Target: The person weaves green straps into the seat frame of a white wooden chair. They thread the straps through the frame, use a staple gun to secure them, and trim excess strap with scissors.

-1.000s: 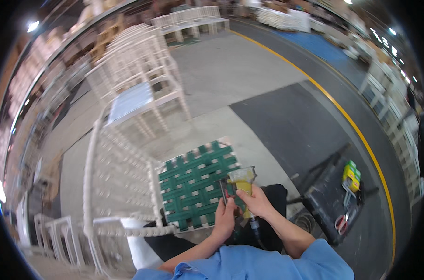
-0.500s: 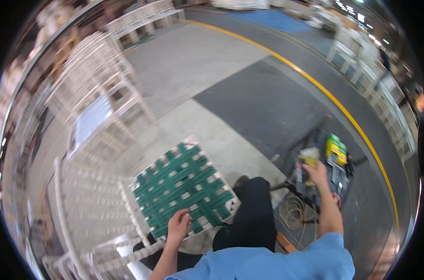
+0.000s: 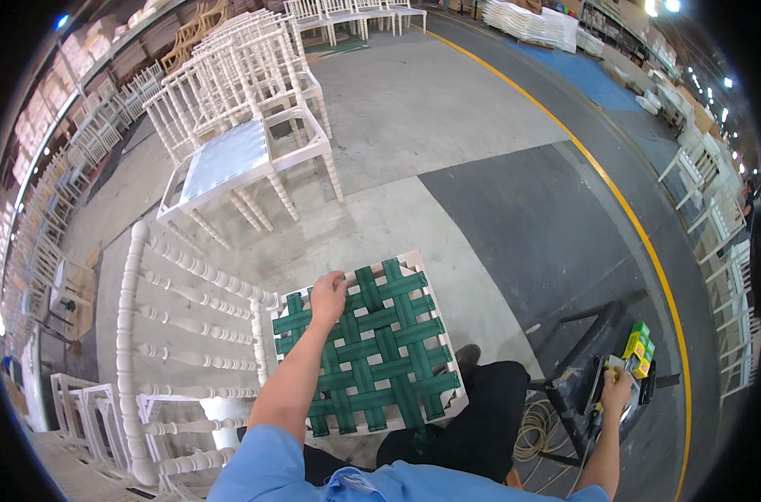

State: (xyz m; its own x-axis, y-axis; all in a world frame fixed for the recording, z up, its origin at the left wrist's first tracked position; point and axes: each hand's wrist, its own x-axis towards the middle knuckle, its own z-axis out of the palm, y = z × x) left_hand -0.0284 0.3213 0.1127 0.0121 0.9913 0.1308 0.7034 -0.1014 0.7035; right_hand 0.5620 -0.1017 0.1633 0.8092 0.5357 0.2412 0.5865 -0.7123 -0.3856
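Before me stands a white chair with a turned-spindle back (image 3: pixel 128 335). Its seat is woven from green webbing straps (image 3: pixel 385 339) over a white frame, with gaps between the straps. My left hand (image 3: pixel 329 299) rests at the seat's far left part, fingers bent together over the webbing; what they hold, if anything, is hidden. Off to the right, my right hand (image 3: pixel 617 391) is down at a dark stand (image 3: pixel 577 381) holding tools. Its fingers are closed around something small and yellowish that I cannot make out. Next to it lies a green and yellow box (image 3: pixel 640 345).
White chairs (image 3: pixel 230 159) stand stacked in rows at the far left, one with a pale panel on its seat. A coiled hose (image 3: pixel 535 431) lies on the floor below the stand. More white chairs (image 3: pixel 724 251) line the right side beyond a yellow floor line (image 3: pixel 623 205).
My left hand has moved from the seat's near edge to its far left part. The right hand stays by the stand's tools. My view has shifted, so the chair appears further right.
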